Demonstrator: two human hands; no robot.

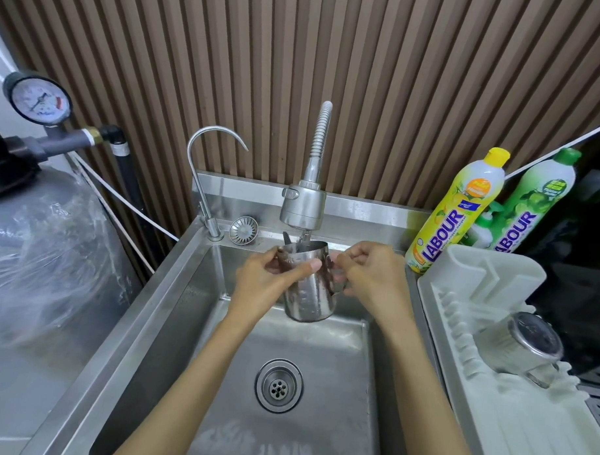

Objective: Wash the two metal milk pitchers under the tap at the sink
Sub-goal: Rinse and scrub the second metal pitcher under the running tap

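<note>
I hold a metal milk pitcher [310,289] upright over the sink [173,311], right under the spray head of the tap [303,203]. My left hand [269,280] grips its body, thumb across the front just below the rim. My right hand [372,274] holds the handle on the pitcher's right side. A thin stream of water runs from the tap into the pitcher's mouth. A second metal pitcher [522,344] lies on its side in the white dish rack [456,386] to the right.
A slim gooseneck tap [205,176] and a loose sink strainer [243,230] sit at the sink's back left. Two Labour dish soap bottles, yellow [459,212] and green [534,205], stand at the back right. A grey tank [46,245] with a pressure gauge [38,99] stands left. The drain [278,386] lies below.
</note>
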